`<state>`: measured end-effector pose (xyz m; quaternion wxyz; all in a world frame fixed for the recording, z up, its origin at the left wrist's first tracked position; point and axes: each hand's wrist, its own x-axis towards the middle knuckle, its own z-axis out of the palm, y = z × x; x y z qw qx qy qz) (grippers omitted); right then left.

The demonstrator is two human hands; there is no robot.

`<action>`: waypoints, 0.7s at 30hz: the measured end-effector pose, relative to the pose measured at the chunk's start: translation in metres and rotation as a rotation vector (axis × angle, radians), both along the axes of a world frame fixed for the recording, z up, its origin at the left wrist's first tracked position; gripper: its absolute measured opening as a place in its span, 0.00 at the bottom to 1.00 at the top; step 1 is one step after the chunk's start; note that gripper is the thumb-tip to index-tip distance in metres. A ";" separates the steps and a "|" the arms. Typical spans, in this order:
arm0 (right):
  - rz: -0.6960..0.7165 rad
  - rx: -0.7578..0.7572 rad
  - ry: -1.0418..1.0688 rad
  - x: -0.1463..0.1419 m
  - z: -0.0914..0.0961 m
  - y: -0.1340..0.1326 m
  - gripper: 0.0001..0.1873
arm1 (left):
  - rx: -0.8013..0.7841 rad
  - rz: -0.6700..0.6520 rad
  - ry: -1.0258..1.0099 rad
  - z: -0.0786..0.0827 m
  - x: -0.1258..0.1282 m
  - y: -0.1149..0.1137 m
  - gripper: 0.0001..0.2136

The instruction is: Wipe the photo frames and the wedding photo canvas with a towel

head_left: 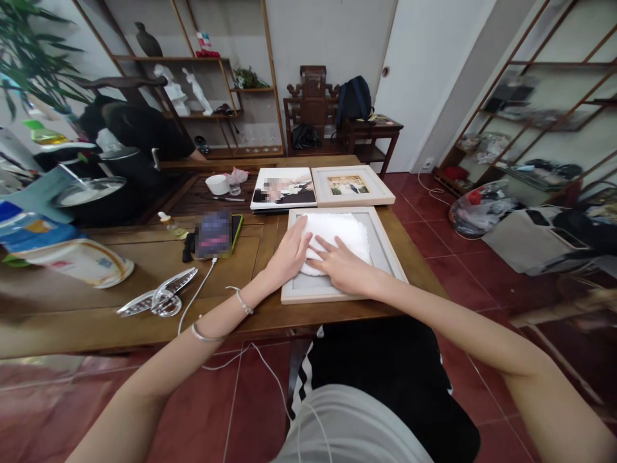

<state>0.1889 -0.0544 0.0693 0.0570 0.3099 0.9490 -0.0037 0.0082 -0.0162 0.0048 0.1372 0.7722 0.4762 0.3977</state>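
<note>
A light wooden picture frame (332,294) lies flat near the table's front edge, its inner panel partly covered. Spread over that panel is a white fluffy cloth (344,233). My right hand (348,265) presses flat on the cloth with its fingers spread. At the cloth's left edge rests my left hand (289,253), fingers stretched out, lying partly over the frame's left side. Both hands are open and grip nothing. Behind this frame are a second framed photo (354,184) and a white-edged photo panel (283,186), side by side.
Left on the table (245,257) are a phone (237,233) with a cable, a clear hair claw (161,296), a dropper bottle (172,225), a large bottle (72,251) and a white cup (217,185). A dark-clothed person (137,125) is at the far left.
</note>
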 end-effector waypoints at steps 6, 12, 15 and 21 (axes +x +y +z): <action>0.058 -0.157 0.024 0.027 0.013 -0.029 0.40 | -0.047 -0.012 0.105 0.001 -0.001 0.002 0.25; -0.049 -0.248 0.075 0.069 0.025 -0.033 0.40 | -0.074 -0.037 0.232 0.000 -0.002 0.002 0.22; -0.189 -0.163 0.112 0.095 0.032 -0.022 0.38 | -0.081 -0.047 0.275 0.001 -0.002 0.002 0.22; -0.452 0.402 0.364 0.113 0.036 0.035 0.31 | -0.093 -0.050 0.328 0.001 -0.001 0.003 0.22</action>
